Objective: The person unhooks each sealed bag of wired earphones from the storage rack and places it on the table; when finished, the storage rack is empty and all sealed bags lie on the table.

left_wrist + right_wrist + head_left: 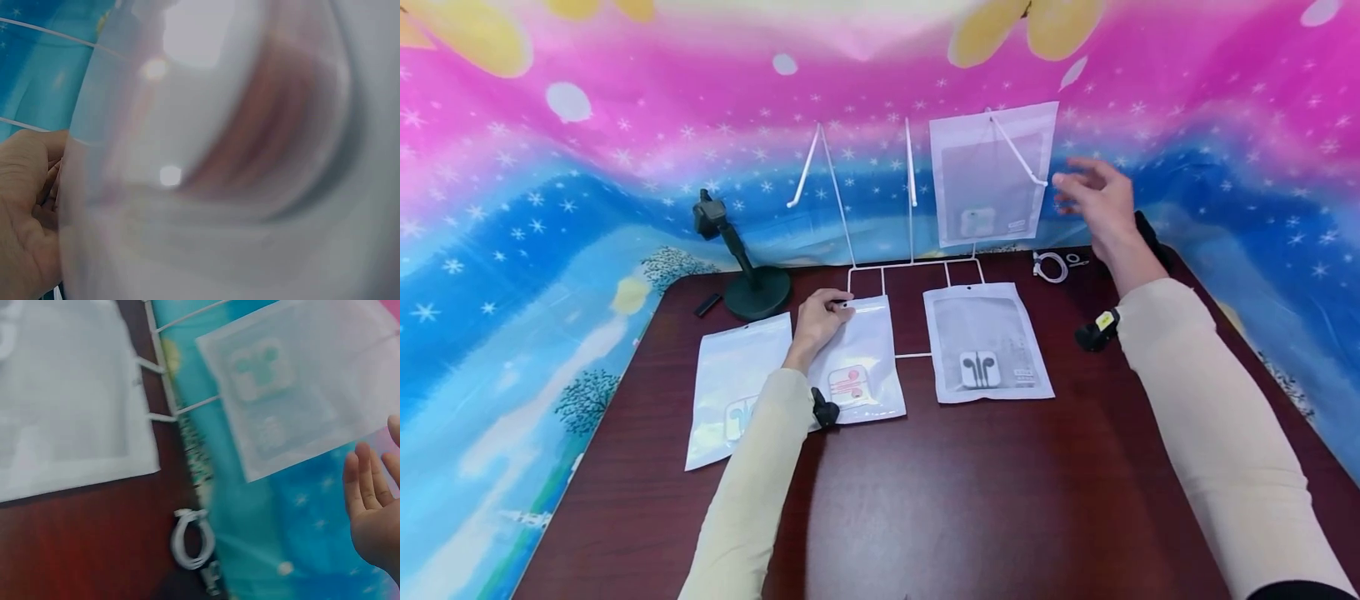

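Observation:
My left hand (pixel 820 323) pinches the top edge of a white zip pouch (pixel 874 333) with pink earphones (pixel 848 385) in a case, lying on the table. Its glossy clear front fills most of the left wrist view, very near and blurred. Another pouch (pixel 737 358) with blue earphones lies to the left, partly covered by my left sleeve. My right hand (pixel 1097 196) is raised with nothing in it, fingers loosely spread. Just left of it, a pouch (pixel 966 171) with greenish earphones hangs on the right hook of a white wire rack (pixel 917 264). The two are apart.
A fourth pouch (pixel 985 312) with black earphones lies before the rack's right side. The left hook (pixel 803 167) and middle hook (pixel 912 167) are bare. A dark stand (pixel 757 292) is at back left; a coiled white cable (pixel 1050 267) lies back right.

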### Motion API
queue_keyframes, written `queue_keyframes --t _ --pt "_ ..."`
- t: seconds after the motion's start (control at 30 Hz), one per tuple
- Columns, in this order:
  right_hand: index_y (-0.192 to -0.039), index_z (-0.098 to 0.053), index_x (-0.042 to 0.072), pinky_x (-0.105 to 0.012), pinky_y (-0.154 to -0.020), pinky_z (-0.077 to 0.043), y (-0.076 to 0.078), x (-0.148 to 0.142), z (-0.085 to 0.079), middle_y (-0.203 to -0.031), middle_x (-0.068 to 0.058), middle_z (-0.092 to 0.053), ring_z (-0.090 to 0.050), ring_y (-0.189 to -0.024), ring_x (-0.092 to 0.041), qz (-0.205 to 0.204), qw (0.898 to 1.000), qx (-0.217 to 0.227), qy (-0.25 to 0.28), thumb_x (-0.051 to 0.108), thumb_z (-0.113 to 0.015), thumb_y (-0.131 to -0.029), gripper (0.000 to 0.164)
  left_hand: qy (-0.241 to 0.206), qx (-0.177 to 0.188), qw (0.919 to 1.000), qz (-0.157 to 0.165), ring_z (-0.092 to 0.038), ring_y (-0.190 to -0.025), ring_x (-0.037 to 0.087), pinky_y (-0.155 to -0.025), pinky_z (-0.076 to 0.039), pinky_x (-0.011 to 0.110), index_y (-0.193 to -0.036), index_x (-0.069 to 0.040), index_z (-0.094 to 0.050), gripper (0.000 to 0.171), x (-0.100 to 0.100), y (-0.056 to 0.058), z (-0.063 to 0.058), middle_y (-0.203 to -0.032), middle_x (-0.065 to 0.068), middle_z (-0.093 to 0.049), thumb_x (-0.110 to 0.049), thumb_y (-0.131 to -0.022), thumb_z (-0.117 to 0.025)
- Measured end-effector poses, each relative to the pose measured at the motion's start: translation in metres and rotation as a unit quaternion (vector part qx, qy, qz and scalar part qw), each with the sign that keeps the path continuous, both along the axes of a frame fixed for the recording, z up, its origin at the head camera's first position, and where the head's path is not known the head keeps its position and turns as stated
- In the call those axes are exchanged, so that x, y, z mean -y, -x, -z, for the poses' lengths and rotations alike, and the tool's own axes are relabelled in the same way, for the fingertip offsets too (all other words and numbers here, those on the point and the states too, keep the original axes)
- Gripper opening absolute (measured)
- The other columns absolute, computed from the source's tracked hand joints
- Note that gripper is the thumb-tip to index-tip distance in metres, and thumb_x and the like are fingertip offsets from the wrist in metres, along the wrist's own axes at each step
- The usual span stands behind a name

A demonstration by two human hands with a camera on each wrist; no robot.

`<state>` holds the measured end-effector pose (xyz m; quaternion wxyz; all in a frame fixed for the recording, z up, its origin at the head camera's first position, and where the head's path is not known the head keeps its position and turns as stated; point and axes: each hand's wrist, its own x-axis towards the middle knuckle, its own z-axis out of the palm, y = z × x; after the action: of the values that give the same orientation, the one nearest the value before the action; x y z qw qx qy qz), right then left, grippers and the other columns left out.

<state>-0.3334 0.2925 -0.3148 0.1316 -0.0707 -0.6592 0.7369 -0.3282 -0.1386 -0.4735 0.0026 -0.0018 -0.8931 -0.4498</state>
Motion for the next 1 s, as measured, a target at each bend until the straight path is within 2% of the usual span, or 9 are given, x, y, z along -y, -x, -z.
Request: queue_keyframes --t 0.13,0.27,0.33,0.43,0.6,0.77,0.9,1.0 --pt "-0.140 -0.066 0.017 -0.029 -0.092 -0.055 0.005 0.008 -0.025 -0.115 0.002 -0.069 -0.066 -0.100 -0.013 0.019 0.999 -0.021 -0.027 0.021 -0.083 -0.089 0.054 0.000 0.002 1.0000 -0.004 -0.056 -0.098 0.025 -0.091 -0.048 0.037 -0.125 -0.015 -0.076 0.025 -0.001 0.000 0.000 -0.137 0.007 -0.059 -0.014 -0.100 -0.071" --pt "-0.142 -0.065 0.025 -0.033 -0.113 -0.041 0.009 0.017 -0.043 -0.127 0.002 -0.065 -0.060 -0.116 -0.010 0.014 0.998 -0.005 -0.065 0.021 -0.081 -0.091 0.053 -0.003 0.002 1.0000 -0.005 -0.057 -0.096 0.024 -0.088 -0.047 0.036 -0.123 -0.016 -0.076 0.024 -0.001 0.000 0.001 -0.134 0.007 -0.060 -0.014 -0.099 -0.072" --pt "-0.144 -0.063 0.029 -0.034 -0.119 -0.035 0.010 0.020 -0.048 -0.128 0.003 -0.064 -0.058 -0.119 -0.011 0.006 0.996 0.009 -0.084 0.020 -0.080 -0.092 0.055 -0.003 0.001 1.0000 -0.002 -0.057 -0.096 0.024 -0.087 -0.047 0.035 -0.124 -0.016 -0.076 0.024 -0.001 0.000 0.002 -0.134 0.006 -0.060 -0.014 -0.100 -0.072" --pt "-0.145 -0.061 0.031 -0.034 -0.122 -0.031 0.011 0.022 -0.051 -0.119 0.005 -0.062 -0.056 -0.115 -0.011 0.009 0.995 0.026 -0.099 0.018 -0.080 -0.093 0.057 -0.001 0.000 1.0000 0.000 -0.057 -0.096 0.024 -0.086 -0.048 0.035 -0.124 -0.015 -0.076 0.025 -0.002 0.001 0.003 -0.135 0.006 -0.060 -0.014 -0.100 -0.072" --pt "-0.141 -0.064 0.031 -0.034 -0.114 -0.040 0.010 0.024 -0.051 -0.108 0.006 -0.060 -0.057 -0.104 -0.010 0.024 0.996 0.036 -0.076 0.020 -0.080 -0.092 0.053 -0.002 0.001 1.0000 -0.005 -0.057 -0.096 0.024 -0.086 -0.048 0.035 -0.123 -0.015 -0.076 0.024 -0.002 0.000 0.003 -0.135 0.006 -0.060 -0.014 -0.099 -0.073" --pt "-0.139 -0.067 0.028 -0.028 -0.087 -0.055 0.006 0.022 -0.052 -0.111 0.003 -0.064 -0.064 -0.092 -0.014 -0.004 0.997 0.027 -0.075 0.019 -0.076 -0.094 0.047 -0.004 0.000 1.0000 -0.003 -0.057 -0.096 0.024 -0.086 -0.048 0.035 -0.124 -0.015 -0.076 0.025 -0.001 0.000 0.001 -0.134 0.007 -0.060 -0.014 -0.099 -0.073" --pt "-0.139 -0.068 0.024 -0.024 -0.069 -0.056 0.002 0.021 -0.053 -0.106 0.002 -0.067 -0.065 -0.079 -0.016 -0.034 0.996 0.013 -0.086 0.018 -0.074 -0.097 0.044 -0.002 0.000 1.0000 -0.003 -0.057 -0.096 0.024 -0.087 -0.048 0.035 -0.124 -0.015 -0.076 0.025 -0.001 -0.001 0.000 -0.134 0.006 -0.060 -0.014 -0.099 -0.073" --pt "-0.138 -0.069 0.021 -0.023 -0.065 -0.056 -0.001 0.021 -0.054 -0.103 0.001 -0.067 -0.065 -0.075 -0.016 -0.039 0.995 0.004 -0.089 0.018 -0.073 -0.097 0.040 -0.001 -0.002 1.0000 -0.003 -0.056 -0.096 0.024 -0.087 -0.047 0.035 -0.124 -0.015 -0.076 0.025 -0.001 -0.001 -0.001 -0.134 0.006 -0.060 -0.014 -0.099 -0.073"
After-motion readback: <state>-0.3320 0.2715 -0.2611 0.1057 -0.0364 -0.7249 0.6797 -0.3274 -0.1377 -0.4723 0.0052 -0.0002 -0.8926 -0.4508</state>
